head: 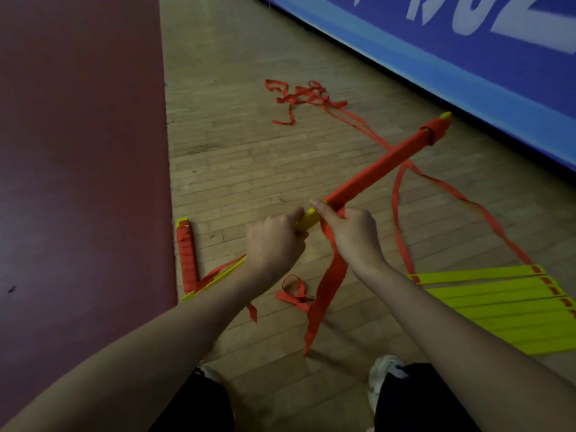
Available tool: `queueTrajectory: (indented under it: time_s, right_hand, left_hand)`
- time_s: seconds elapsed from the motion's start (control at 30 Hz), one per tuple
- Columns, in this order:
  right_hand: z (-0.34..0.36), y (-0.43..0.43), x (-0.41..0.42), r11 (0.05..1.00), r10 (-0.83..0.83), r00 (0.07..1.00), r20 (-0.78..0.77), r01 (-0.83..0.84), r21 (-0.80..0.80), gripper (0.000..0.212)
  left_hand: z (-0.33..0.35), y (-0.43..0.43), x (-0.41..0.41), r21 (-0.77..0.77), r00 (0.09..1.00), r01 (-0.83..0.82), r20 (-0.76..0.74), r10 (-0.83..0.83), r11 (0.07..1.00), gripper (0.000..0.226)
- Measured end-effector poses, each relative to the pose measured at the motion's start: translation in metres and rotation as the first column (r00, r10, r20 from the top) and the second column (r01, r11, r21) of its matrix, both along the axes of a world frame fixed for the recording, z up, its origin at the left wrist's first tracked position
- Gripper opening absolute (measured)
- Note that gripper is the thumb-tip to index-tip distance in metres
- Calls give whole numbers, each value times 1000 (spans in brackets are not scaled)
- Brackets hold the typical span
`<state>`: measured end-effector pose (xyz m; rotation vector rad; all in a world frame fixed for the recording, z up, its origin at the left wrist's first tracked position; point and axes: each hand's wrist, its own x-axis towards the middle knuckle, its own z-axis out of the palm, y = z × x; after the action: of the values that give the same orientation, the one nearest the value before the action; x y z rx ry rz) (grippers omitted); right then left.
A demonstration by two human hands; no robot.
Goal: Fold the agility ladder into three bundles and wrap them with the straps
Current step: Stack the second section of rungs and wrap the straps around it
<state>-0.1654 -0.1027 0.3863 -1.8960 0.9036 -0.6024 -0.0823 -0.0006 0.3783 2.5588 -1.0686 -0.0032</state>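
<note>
My left hand [274, 241] grips the bare end of the red-wrapped bundle of yellow plastic rungs [383, 165], probably stiff and light, while my right hand [352, 232] pinches its limp red strap [330, 275].

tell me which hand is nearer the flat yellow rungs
Right. The right hand, pinching the strap, is up-left of the yellow rungs; the left hand, gripping the bundle, is farther left.

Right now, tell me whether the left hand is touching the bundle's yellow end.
Touching. The head view shows the left hand gripping the yellow end, fingers curled round it.
</note>
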Motion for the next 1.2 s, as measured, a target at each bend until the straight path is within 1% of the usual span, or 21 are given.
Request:
queueTrajectory:
  time_s: [0.07,0.1,0.13,0.17,0.2,0.23,0.27,0.3,0.33,0.37,0.4,0.43,0.5,0.57,0.67,0.77,0.87,1.0,1.1,1.13,1.2]
  right_hand:
    - [-1,-1,2,997,-40,998,40,37,72,53]
    - [-2,-3,3,991,-56,996,63,48,122,50]
    - [-2,-5,3,984,-64,995,82,49,174,47]
    - [-2,-7,4,974,-67,992,103,43,224,44]
    - [-1,-10,3,962,-65,989,130,28,270,42]
    - [1,-12,3,951,-56,986,159,4,309,41]
    - [4,-14,1,943,-37,982,184,-26,331,44]
    - [6,-16,0,940,-7,980,200,-62,336,47]
    - [7,-18,-1,937,22,977,212,-94,336,46]
    - [10,-19,-2,932,44,973,226,-121,341,42]
    - [11,-19,-3,923,52,967,248,-141,357,37]
    - [13,-20,-3,912,50,960,275,-156,379,33]
    - [18,-20,-3,892,58,943,328,-196,407,28]
    - [21,-18,-4,875,84,918,387,-254,412,25]
    - [23,-19,-5,858,136,900,414,-315,405,19]
    - [22,-24,-8,865,247,911,330,-360,348,15]
    - [16,-24,-11,855,369,903,220,-422,301,9]
    - [9,-23,-13,861,342,924,171,-381,336,12]
    - [4,-25,-12,889,283,945,164,-323,326,33]
    - [2,-25,-11,900,268,951,154,-304,312,35]
    - [-1,-25,-11,917,258,957,133,-286,278,25]
  left_hand:
    - [-5,0,-5,9,992,54,112,-54,999,32]
    - [-7,0,-6,-7,989,89,121,-87,996,29]
    - [-8,1,-5,-36,989,116,92,-112,993,25]
    - [-8,2,-1,-78,991,132,2,-132,988,23]
    - [-5,3,3,-141,977,125,-156,-147,982,25]
    - [0,4,8,-212,915,90,-368,-165,973,31]
    - [7,6,12,-265,789,38,-584,-191,964,36]
    - [15,8,16,-281,623,-15,-753,-211,960,41]
    - [21,11,20,-280,450,-55,-864,-227,958,46]
    - [24,13,25,-281,296,-84,-923,-245,956,51]
    - [26,16,29,-282,181,-88,-948,-263,955,54]
    - [27,19,30,-283,100,-67,-956,-276,957,53]
    - [28,25,31,-301,-17,4,-953,-301,953,49]
    - [30,30,31,-341,-87,44,-938,-337,939,39]
    - [28,32,33,-397,-88,-11,-914,-396,918,19]
    - [24,33,38,-436,-79,4,-897,-435,900,15]
    - [24,33,44,-454,-22,-6,-891,-454,891,15]
    - [26,34,49,-437,49,-63,-899,-435,897,26]
    - [26,33,51,-413,78,-78,-910,-407,907,27]
    - [26,33,51,-395,84,-85,-918,-388,915,27]
    - [25,31,51,-349,71,-132,-937,-342,928,35]
